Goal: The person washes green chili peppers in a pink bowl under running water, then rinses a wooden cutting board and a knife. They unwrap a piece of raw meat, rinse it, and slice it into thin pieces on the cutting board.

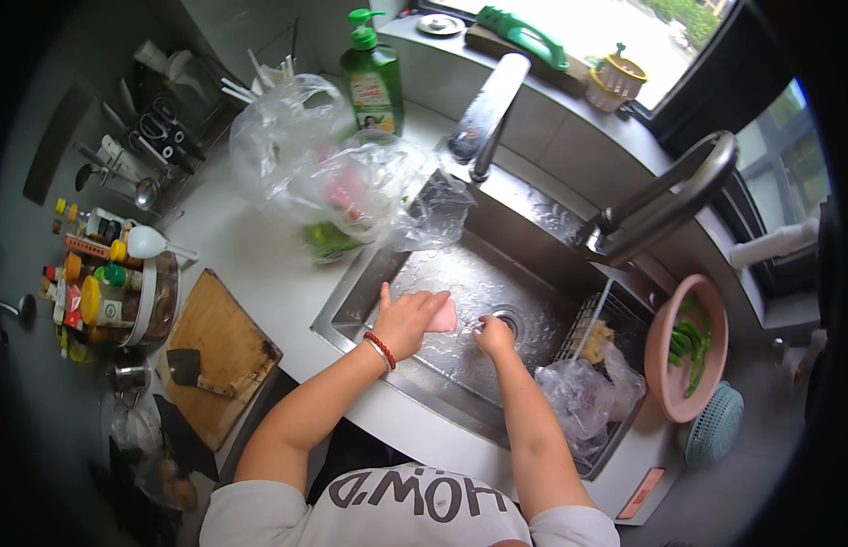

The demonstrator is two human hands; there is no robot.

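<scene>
Over the wet stainless steel sink basin [465, 352], my left hand [408, 316] holds a small, smooth pink block [442, 317]. Whether it is meat, soap or a sponge I cannot tell. Red beads and a silver bangle circle that wrist. My right hand [495, 336] is beside the sink drain [505, 318], with its fingers curled and partly hidden; whether something small is in them is unclear. The dark gooseneck faucet [660, 198] and a wide silver faucet [489, 109] rise behind the basin.
Clear plastic bags [287, 143] with vegetables crowd the back-left counter beside a green pump bottle [371, 85]. A wire rack [576, 328] lines the sink's right side. Green peppers fill a pink basin [718, 342]. On the left, a cleaver [186, 369] lies on the wooden cutting board [215, 328].
</scene>
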